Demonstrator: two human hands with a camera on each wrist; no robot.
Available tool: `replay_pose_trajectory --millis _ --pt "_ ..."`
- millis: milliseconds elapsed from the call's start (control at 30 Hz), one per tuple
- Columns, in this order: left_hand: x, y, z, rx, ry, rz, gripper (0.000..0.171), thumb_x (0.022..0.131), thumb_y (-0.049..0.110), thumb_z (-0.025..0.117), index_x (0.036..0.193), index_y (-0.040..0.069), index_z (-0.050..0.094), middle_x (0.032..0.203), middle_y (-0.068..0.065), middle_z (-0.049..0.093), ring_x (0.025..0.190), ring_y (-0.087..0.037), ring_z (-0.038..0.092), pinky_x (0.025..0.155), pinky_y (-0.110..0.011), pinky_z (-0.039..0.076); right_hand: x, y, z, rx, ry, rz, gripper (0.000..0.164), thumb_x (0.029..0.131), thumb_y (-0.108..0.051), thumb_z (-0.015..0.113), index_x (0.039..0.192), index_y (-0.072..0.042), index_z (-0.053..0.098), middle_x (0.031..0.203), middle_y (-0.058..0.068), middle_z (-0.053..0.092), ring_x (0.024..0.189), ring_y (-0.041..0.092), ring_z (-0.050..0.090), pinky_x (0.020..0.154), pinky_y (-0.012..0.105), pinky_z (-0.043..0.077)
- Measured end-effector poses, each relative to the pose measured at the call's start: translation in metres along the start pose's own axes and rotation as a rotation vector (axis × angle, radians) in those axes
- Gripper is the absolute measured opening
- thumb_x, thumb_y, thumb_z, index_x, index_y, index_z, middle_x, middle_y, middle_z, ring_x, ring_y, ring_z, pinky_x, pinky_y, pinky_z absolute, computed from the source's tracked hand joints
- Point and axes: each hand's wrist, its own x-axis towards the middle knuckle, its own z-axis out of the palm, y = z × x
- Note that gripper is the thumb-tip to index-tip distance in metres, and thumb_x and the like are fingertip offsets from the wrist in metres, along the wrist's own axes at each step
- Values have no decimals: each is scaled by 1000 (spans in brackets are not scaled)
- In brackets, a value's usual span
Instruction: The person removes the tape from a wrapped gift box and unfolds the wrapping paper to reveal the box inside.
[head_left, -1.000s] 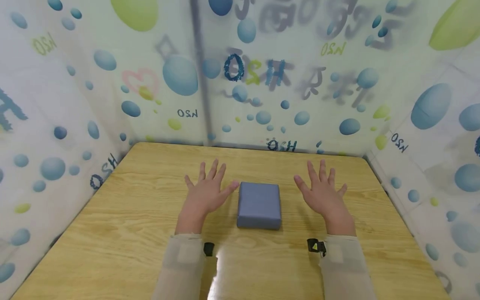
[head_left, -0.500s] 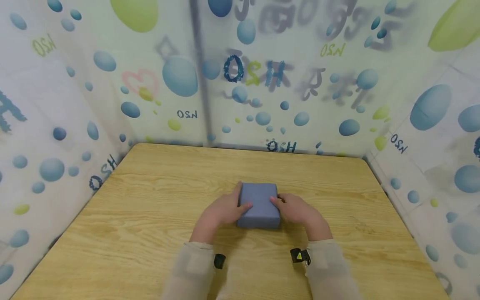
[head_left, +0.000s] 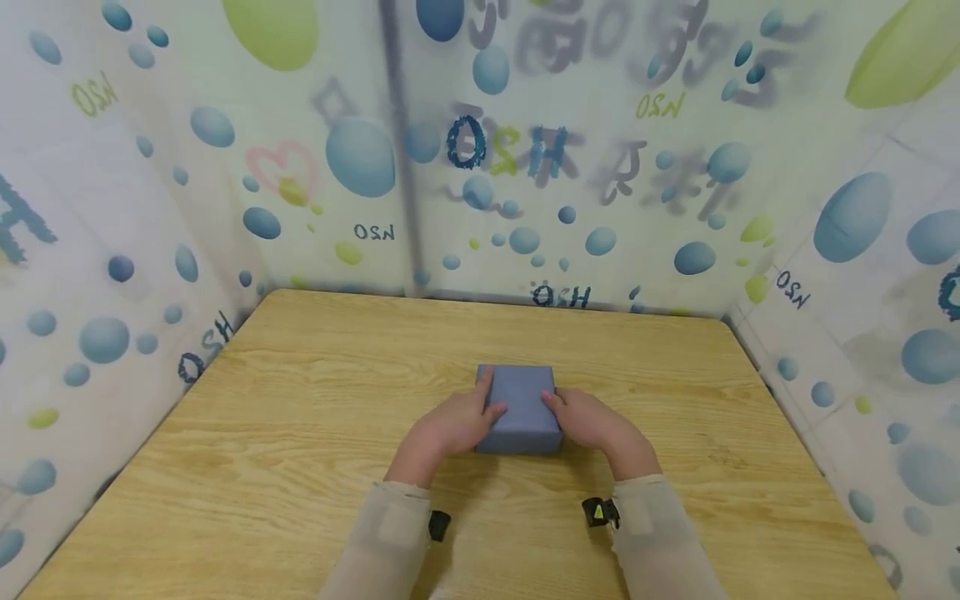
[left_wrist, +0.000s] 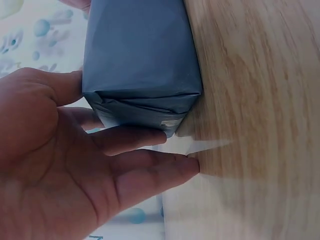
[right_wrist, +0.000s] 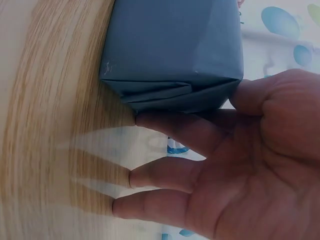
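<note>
A blue-grey wrapped box (head_left: 522, 400) sits on the wooden table in front of me, a hand at each side. My left hand (head_left: 453, 423) holds its left side, thumb on the top edge and one finger along the far left corner. On the opposite side my right hand (head_left: 594, 419) grips the box with its thumb over the top edge. Folded wrapping shows on the end of the box (left_wrist: 142, 55) in the left wrist view, with fingers reaching under that end. In the right wrist view, the lower fingertips (right_wrist: 122, 206) touch the table beside the box (right_wrist: 172, 45).
The wood-grain table (head_left: 262, 467) ends at a back wall (head_left: 450, 217) printed with blue and green bubbles. Similar side walls (head_left: 90, 250) stand to the left and right. Black wrist cameras (head_left: 597, 512) sit on the inner side of both sleeves.
Both hands, spread wide on either side of the box a second ago, have moved inward and taken hold of it. The box has stayed at nearly the same spot.
</note>
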Motion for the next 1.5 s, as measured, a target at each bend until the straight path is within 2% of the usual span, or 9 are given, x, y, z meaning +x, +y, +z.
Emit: replay_pose_trajectory --millis 333,400,533,667,767,967,1267,1400,1500 --pt "1 0 1 -9 -16 -2 77 115 46 42 173 14 1 98 -18 74 91 -22 67 95 -45 49 -1 2 6 34 51 -1 61 118 -34 28 159 10 39 161 29 49 152 44 45 124 62 37" --pt "1 0 1 -7 -10 -3 77 115 46 41 173 14 2 105 -20 75 94 -23 67 96 -46 49 -2 1 8 43 66 -13 60 119 -32 28 158 11 40 160 30 49 151 45 46 124 63 37" --pt "-1 -2 3 -10 -1 -7 76 115 44 43 173 12 6 132 -28 70 107 -26 68 103 -48 50 -2 0 13 52 76 -22 59 118 -30 28 155 14 42 157 31 51 149 45 48 124 62 37" --pt "-2 -4 5 -17 -10 -7 77 114 43 44 173 11 7 147 -31 61 117 -28 67 109 -51 49 -4 0 15 48 72 -10 57 118 -28 30 153 14 45 152 29 57 137 37 58 119 60 43" --pt "-2 -5 5 -15 -8 -3 77 114 44 44 173 12 7 150 -30 59 117 -28 66 109 -52 49 -4 -1 15 47 79 -12 56 118 -28 31 153 14 45 151 29 58 136 37 59 118 60 45" --pt "0 -4 1 1 -1 4 77 115 45 44 173 13 6 150 -29 60 112 -26 65 104 -49 49 -3 -2 13 50 83 -10 58 118 -29 30 156 14 41 158 32 50 150 45 47 123 63 38" --pt "0 -2 -2 -5 -18 -4 77 115 44 44 173 12 5 150 -28 60 109 -26 64 101 -47 49 -2 -4 11 45 72 -5 59 119 -29 28 157 14 38 161 32 47 152 46 44 123 62 38" --pt "2 -4 -2 4 -31 -2 78 115 45 43 173 11 3 139 -26 67 104 -26 65 97 -46 50 -3 -7 10 56 69 3 58 118 -28 29 157 15 38 160 33 46 152 47 43 123 63 38" --pt "3 -5 -2 12 -35 -2 77 115 44 42 173 11 3 139 -26 67 105 -26 65 98 -46 50 -4 -8 10 56 68 9 58 118 -28 29 157 15 39 160 33 47 152 47 44 122 63 39"
